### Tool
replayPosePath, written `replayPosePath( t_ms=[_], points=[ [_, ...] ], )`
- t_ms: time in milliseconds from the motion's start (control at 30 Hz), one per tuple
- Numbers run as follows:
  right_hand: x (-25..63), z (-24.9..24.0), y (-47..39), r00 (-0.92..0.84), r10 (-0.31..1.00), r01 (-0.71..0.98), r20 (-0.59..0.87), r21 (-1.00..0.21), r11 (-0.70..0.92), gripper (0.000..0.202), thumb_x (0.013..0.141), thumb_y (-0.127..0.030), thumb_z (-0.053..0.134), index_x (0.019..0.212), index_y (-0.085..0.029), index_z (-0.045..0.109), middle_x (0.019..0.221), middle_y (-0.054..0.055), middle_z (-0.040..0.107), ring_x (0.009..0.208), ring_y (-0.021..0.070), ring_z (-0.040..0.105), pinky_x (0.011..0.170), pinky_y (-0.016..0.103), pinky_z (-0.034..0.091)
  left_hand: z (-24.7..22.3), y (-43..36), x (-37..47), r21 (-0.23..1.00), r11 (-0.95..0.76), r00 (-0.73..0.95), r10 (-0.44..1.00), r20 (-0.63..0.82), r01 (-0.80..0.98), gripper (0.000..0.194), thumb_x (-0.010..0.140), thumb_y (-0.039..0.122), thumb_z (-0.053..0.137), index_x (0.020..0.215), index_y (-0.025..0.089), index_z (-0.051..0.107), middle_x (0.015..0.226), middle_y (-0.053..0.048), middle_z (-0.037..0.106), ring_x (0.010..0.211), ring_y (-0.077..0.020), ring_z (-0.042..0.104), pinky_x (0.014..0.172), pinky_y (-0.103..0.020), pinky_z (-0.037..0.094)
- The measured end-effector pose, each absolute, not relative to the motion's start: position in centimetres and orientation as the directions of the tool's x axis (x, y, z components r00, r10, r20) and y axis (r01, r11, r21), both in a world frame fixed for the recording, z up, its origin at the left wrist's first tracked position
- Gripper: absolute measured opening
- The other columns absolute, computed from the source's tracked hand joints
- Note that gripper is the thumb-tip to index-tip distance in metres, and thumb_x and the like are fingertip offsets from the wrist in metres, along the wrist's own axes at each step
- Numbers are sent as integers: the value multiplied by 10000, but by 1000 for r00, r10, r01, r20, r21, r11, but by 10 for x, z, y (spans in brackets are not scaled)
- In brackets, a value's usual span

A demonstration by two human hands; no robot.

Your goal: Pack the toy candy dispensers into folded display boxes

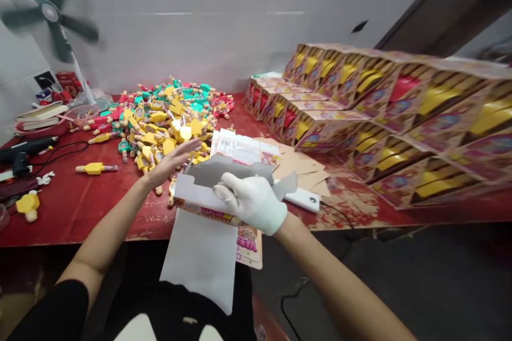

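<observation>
A printed cardboard box (pixel 190 192) is tilted in front of me with its grey inside showing and a long pale flap (pixel 200 256) hanging toward my lap. My right hand (pixel 250 200), in a white glove, is closed with curled fingers on the box's near side. Bare and stretched out, my left hand (pixel 172 162) hovers at the box's left end, beside the heap of yellow, green and red toys (pixel 160 122) with tan handles. Nothing shows in its fingers, though the far fingertips blend into the heap.
Display boxes (pixel 384 112) of the toys are stacked on the right. Flat brown cards (pixel 300 165) and a white power bank (pixel 302 199) with a cable lie beside the box. At left are a glue gun (pixel 28 154), a single yellow toy (pixel 96 168) and a spinning fan (pixel 50 10).
</observation>
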State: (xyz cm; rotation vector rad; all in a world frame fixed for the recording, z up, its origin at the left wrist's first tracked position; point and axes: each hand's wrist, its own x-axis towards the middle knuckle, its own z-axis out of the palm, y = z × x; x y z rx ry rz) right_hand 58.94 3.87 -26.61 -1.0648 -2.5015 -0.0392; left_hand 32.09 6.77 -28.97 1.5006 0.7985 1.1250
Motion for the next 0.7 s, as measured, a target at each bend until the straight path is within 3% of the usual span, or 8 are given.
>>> replayPosePath(
  t_ms=[100,200,267,333,433,567,633,700],
  points=[
    [581,-268,32,-633,760,710,150,-281,646,472,1042,-465,252,837,-215,596,667,12,599,580,146,516,601,273,246,-271,76,347,985,-163,451,884,123,52,357,767,514,745,915,190,781,990,-72,768,1016,-257,699,871,-308,542],
    [588,-274,25,-558,830,793,19,-283,540,463,1040,-474,264,843,-238,610,680,10,606,612,163,555,610,278,273,-277,67,367,967,-227,279,942,188,113,416,823,550,650,661,168,668,597,-5,607,588,-142,571,574,-242,428],
    [601,-278,21,-507,861,840,-25,-237,488,458,1039,-497,283,873,-252,633,704,10,634,626,171,584,620,281,291,-283,58,372,945,-292,197,945,261,148,403,845,517,625,643,168,636,526,21,524,497,-108,472,525,-240,357],
    [613,-283,19,-461,885,875,-56,-197,443,468,1034,-535,301,899,-255,651,740,21,665,649,183,610,615,285,302,-285,52,371,931,-339,146,936,320,136,377,842,496,618,673,163,674,565,1,582,550,-129,534,574,-251,405],
    [616,-286,22,-412,908,904,-71,-157,398,501,1030,-573,307,981,-250,687,791,56,704,717,213,649,600,297,303,-283,52,362,935,-355,190,919,346,16,431,819,573,649,854,163,776,875,-81,761,886,-234,705,826,-311,531],
    [589,-289,30,-425,893,902,-150,-150,404,519,1026,-597,328,1070,-251,713,803,69,733,711,233,675,573,305,305,-291,50,350,963,-263,484,836,257,-57,742,801,788,623,1265,217,721,1320,-136,698,1323,-317,601,1119,-398,465],
    [577,-294,28,-415,902,906,-118,-152,396,507,1027,-583,352,1054,-241,726,850,81,748,753,253,695,581,313,353,-301,45,348,971,-238,518,832,198,10,713,788,702,723,1332,243,683,1390,-126,660,1367,-313,570,1135,-390,456],
    [575,-302,16,-425,905,891,26,-164,423,485,1032,-538,382,1043,-215,743,926,116,753,833,280,709,635,342,433,-311,39,349,973,-208,491,861,133,101,581,794,531,800,1291,243,709,1358,-111,683,1300,-291,621,1085,-363,493]
  ],
)
